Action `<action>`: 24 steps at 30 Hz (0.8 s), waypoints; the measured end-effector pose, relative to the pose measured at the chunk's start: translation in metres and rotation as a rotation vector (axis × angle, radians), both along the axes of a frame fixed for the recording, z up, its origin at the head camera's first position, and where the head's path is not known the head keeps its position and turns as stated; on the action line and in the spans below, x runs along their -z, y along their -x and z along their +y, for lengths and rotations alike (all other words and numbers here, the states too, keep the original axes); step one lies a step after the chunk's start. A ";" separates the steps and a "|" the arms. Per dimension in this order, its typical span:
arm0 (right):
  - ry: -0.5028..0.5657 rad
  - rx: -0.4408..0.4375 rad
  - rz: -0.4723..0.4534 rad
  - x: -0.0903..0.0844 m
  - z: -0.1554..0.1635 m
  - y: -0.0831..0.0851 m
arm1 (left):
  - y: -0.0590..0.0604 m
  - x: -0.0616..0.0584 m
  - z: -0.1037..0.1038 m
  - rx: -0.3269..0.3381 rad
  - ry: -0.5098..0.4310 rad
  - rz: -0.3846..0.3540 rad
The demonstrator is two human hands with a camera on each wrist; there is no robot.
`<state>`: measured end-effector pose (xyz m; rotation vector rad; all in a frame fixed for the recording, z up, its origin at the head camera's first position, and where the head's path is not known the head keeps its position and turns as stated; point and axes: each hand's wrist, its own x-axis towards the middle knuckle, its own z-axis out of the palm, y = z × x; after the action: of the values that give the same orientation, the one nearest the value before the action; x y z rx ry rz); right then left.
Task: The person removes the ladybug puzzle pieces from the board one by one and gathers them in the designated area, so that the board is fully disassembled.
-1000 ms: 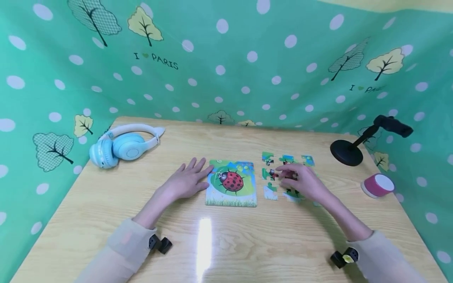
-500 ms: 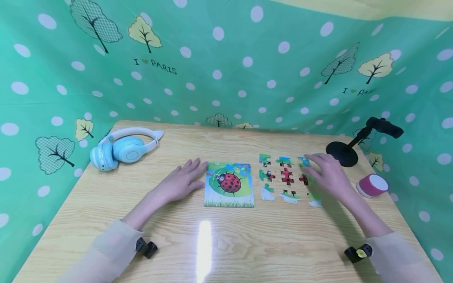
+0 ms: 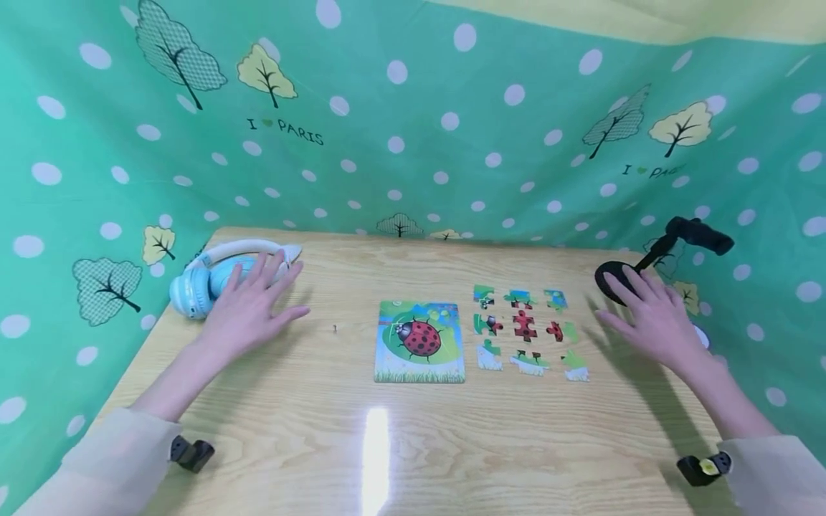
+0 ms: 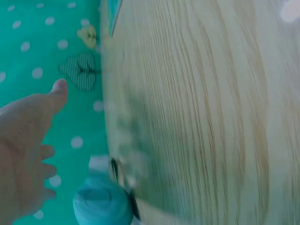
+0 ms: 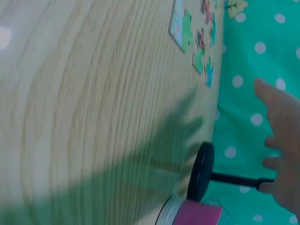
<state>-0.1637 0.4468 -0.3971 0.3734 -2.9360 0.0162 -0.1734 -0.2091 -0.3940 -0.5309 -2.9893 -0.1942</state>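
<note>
My left hand point(image 3: 244, 312), fingers spread, hovers over the near side of the blue and white headphones point(image 3: 192, 292) and holds nothing. On the other side my right hand point(image 3: 654, 322) is raised with fingers spread; in the head view it overlaps the round base of a black stand point(image 3: 606, 281). Between the hands lies a square ladybug picture board point(image 3: 419, 342). To its right, several jigsaw pieces point(image 3: 524, 326) are laid out in spaced rows, the ladybug parts in the middle. In the right wrist view some jigsaw pieces point(image 5: 199, 61) show near the table's far edge.
A pink and white round container point(image 5: 197, 214) stands by the black stand's base point(image 5: 201, 171), mostly hidden behind my right hand in the head view. A tiny dark speck point(image 3: 335, 329) lies on the wooden table point(image 3: 310, 430). A green dotted cloth point(image 3: 361, 107) hangs behind.
My left hand has left the picture board's edge and moved left to the headphones. My right hand has come off the jigsaw pieces and moved right to the stand, uncovering all the pieces.
</note>
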 end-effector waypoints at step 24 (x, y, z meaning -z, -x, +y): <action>-0.039 0.053 -0.012 0.012 0.005 -0.006 | -0.009 0.016 -0.028 -0.035 0.026 0.052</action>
<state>-0.1576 0.4515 -0.4090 0.3018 -2.9601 -0.0456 -0.1644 -0.2368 -0.4098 -0.4782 -2.9515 -0.1370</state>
